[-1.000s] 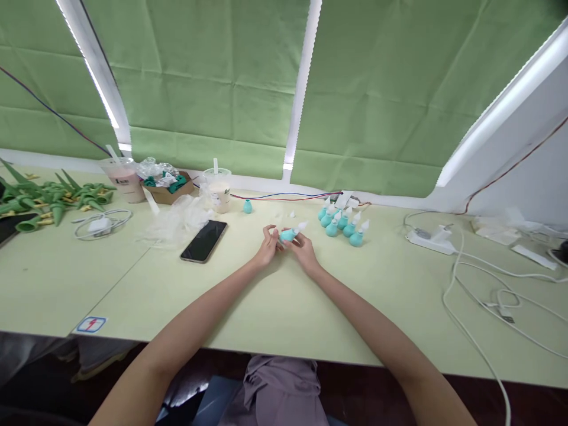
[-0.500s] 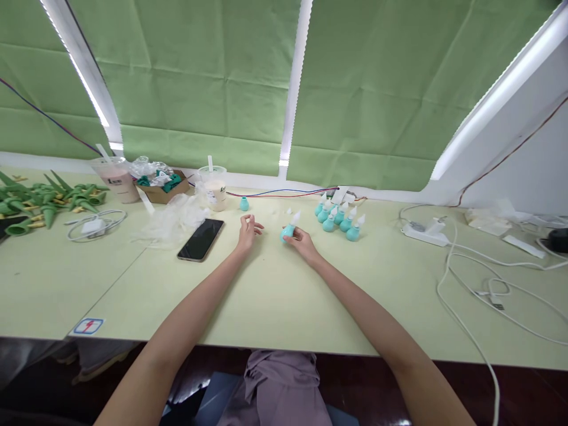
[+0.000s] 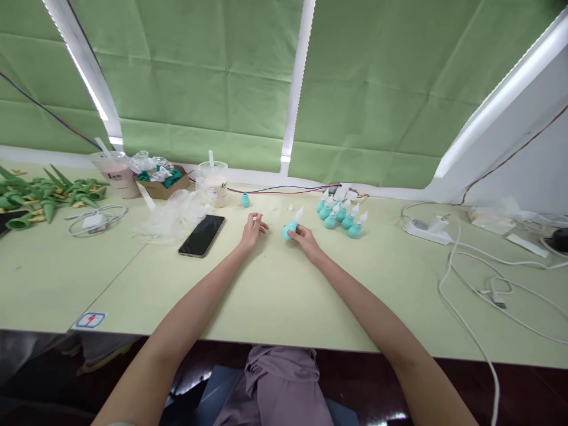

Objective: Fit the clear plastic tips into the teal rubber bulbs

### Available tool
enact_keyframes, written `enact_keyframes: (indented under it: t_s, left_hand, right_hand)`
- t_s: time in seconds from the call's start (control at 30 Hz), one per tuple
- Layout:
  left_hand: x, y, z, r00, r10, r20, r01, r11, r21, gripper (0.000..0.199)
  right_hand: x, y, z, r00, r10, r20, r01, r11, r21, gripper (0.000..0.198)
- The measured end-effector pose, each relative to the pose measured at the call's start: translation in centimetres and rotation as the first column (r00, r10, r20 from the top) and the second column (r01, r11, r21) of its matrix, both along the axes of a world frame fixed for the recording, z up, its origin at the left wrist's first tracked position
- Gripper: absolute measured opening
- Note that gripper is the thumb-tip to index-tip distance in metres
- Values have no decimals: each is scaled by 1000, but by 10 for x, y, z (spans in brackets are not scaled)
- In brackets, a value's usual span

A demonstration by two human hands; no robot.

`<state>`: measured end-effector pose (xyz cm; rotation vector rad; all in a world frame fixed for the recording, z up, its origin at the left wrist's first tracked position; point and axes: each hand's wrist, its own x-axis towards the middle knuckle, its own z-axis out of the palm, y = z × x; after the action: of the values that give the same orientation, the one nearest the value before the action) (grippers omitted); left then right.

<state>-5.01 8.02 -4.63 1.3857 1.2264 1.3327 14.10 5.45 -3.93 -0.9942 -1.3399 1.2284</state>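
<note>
My right hand (image 3: 305, 241) is closed around a small turquoise rubber bulb (image 3: 289, 229), which has a white pointed nozzle standing up from its top, tilted to the right. To the left of it, my left hand (image 3: 254, 229) hovers at the table with loosely bent fingers apart and nothing visible in them. A turquoise bulb without a nozzle (image 3: 245, 201) stands behind my left hand. A small loose white tip (image 3: 290, 207) lies beyond the held bulb. Several turquoise bulbs with white nozzles (image 3: 330, 221) stand grouped to the right of my right hand.
A black phone (image 3: 202, 235) and crumpled clear plastic (image 3: 171, 220) lie left of my hands. Two drink cups (image 3: 216, 188) and a cardboard box (image 3: 165, 187) stand behind them. Green plastic parts (image 3: 48, 198) are heaped far left. A white power strip (image 3: 428, 232) with trailing cables is at right.
My left hand has shifted slightly right, closer to the held bulb. My right hand keeps hold of the bulb, with its nozzle tilted a little more rightward. The view has shifted slightly.
</note>
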Motion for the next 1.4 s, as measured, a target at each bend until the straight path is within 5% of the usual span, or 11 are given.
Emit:
enact_keyframes:
  t_s: [0.2, 0.4, 0.67, 0.83, 1.27, 1.4]
  left_hand:
    - [0, 1, -1, 1000, -15, 7, 15, 1000, 25, 34]
    - [-3, 5, -1, 1000, 7, 12, -7, 999, 31, 33]
    - [-6, 4, 1, 1000, 5, -14, -4, 1000, 30, 32]
    - [-11, 8, -2, 1000, 15, -11, -15, 1000, 22, 32]
    - [-8, 6, 0, 999, -6, -44, 6, 1000, 3, 25]
    - [-8, 5, 0, 999, -9, -48, 9, 1000, 2, 25]
  right_hand:
    - [4, 6, -7, 991, -112, 72, 110, 994, 28, 42]
    - [6, 23, -14, 920, -289, 264, 227, 944, 241, 38]
    - [27, 99, 0, 547, -624, 558, 382, 779, 497, 24]
    - [28, 126, 4, 409, -708, 576, 509, 701, 500, 34]
    - [21, 134, -22, 386, -711, 588, 561, 687, 463, 53]
    - [13, 122, -14, 379, -787, 486, 584, 611, 535, 57]
